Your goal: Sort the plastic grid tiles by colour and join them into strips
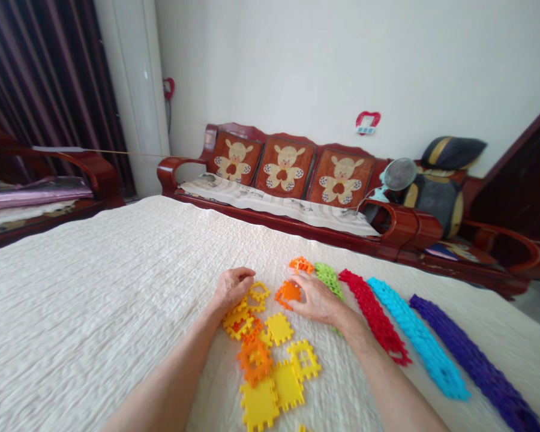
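My right hand (pixel 317 298) is closed with thumb and fingers around the edge of an orange interlocking plastic tile (pixel 291 291), partly hidden by the fingers. Beyond it lies a short stack of orange tiles (pixel 301 264). My left hand (pixel 234 288) has its fingers curled together at the far left edge of a loose pile; whatever may be in them is hidden. Yellow window-frame tiles (pixel 260 291) lie beside that hand. Nearer to me are an orange tile with a cut-out (pixel 255 361), a solid yellow tile (pixel 279 328) and a yellow window tile (pixel 305 359).
Rows of tiles in green (pixel 327 277), red (pixel 373 313), light blue (pixel 416 336) and purple (pixel 472 366) run along the right. A cream quilted cover (pixel 117 288) lies under everything. Behind stand a wooden sofa with bear cushions (pixel 283 168) and a small fan (pixel 399 174).
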### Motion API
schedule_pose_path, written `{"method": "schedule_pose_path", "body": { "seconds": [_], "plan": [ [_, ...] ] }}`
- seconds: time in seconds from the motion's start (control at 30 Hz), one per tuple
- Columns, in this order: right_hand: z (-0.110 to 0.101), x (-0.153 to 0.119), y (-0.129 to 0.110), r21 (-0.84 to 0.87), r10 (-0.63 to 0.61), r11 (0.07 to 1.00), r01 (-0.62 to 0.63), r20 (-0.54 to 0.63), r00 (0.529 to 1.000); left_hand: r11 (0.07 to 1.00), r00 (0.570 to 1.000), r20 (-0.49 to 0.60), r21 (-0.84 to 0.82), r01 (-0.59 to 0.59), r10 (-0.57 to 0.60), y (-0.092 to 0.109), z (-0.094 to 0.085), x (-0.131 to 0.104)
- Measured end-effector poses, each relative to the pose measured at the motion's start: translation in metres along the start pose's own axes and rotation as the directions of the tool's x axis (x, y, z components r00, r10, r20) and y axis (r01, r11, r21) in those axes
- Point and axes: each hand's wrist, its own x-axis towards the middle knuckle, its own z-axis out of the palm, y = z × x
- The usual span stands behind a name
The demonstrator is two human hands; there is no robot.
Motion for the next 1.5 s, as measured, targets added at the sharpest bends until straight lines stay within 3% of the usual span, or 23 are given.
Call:
{"method": "schedule_pose_path", "body": {
  "seconds": [0.17, 0.27, 0.6, 1.5],
  "plan": [
    [0.002, 0.005, 0.024, -0.152, 0.121, 0.976, -0.158, -0.225, 0.967, 1.000, 1.000, 0.001, 0.012, 0.013, -0.013, 0.000, 0.000, 0.000],
    [0.007, 0.007, 0.034, -0.212, 0.168, 0.949, -0.231, -0.280, 0.945, 1.000, 1.000, -0.003, 0.015, 0.007, -0.007, -0.001, 0.000, 0.001],
    [0.015, 0.008, 0.031, -0.286, 0.167, 0.930, -0.230, -0.225, 0.960, 0.999, 1.000, -0.001, 0.028, 0.022, -0.022, -0.001, 0.001, 0.000],
    [0.011, 0.006, 0.029, -0.272, 0.137, 0.942, -0.198, -0.228, 0.964, 1.000, 1.000, 0.011, 0.014, 0.022, -0.022, 0.001, 0.000, 0.000]
  ]
}}
